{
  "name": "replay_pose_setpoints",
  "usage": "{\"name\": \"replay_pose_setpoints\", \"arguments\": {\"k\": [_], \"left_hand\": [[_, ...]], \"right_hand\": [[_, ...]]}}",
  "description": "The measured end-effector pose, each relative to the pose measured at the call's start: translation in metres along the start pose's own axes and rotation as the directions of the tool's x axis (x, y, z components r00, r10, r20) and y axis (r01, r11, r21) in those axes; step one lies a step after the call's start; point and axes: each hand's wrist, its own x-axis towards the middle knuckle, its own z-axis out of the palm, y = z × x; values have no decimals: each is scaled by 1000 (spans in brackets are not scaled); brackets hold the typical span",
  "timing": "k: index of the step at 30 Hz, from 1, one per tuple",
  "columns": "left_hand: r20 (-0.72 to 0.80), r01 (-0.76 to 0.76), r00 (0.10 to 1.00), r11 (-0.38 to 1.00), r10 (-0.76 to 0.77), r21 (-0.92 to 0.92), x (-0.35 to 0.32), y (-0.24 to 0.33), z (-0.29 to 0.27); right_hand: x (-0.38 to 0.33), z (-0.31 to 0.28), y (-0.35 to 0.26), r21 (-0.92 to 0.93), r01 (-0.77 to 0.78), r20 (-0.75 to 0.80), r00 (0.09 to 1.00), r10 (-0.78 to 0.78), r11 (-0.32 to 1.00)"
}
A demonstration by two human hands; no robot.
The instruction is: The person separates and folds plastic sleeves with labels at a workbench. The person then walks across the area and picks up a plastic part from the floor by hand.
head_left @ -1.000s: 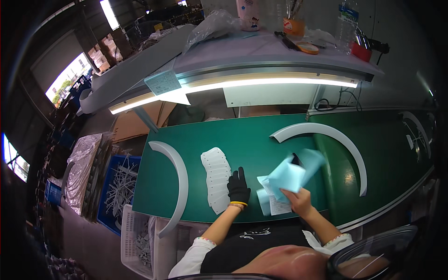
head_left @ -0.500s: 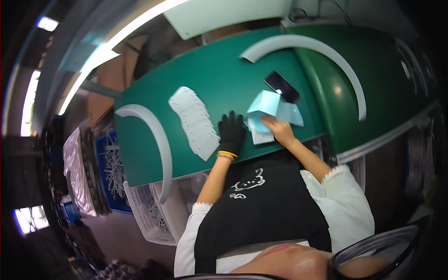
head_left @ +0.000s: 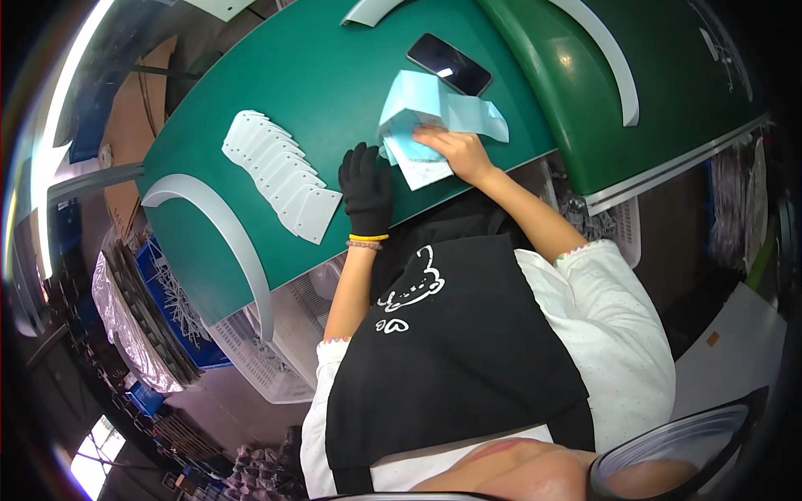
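Touching the blue sheet — a right hand.

No words or numbers can be read; marks on the white slip are too small.

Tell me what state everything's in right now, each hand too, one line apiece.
Left hand: black-gloved, open, fingers extended
Right hand: bare, fingers on the light-blue sheet
Light-blue sheet: creased, not flat
Phone: lying down, screen dark
White plates: overlapping in a fanned row
Left curved strip: lying partly past the table edge
Blue bin: uncovered, holding thin pieces
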Motion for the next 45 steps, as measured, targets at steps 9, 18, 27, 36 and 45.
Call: {"name": "replay_pose_setpoints", "arguments": {"k": [9, 18, 27, 36, 45], "left_hand": [[144, 417, 908, 814, -394, -405, 28, 2, 1], [211, 650, 730, 564, -650, -510, 30, -24, -20], [421, 679, 717, 419, -555, -603, 38, 3, -17], [513, 223, 858, 924, -34, -311, 46, -34, 13], [879, 936, 312, -44, -361, -351, 67, -8, 12]], "right_hand": [[4, 3, 5, 14, 12, -69, 998, -11, 1000], [-2, -7, 6, 318, -240, -21, 965, 260, 917], [-2, -6, 21, 468, -255, -28, 953, 303, 846], [-9, 3, 10, -51, 50, -223, 973, -61, 997], [-24, 8, -18, -50, 150, -303, 940, -158, 987]]}}
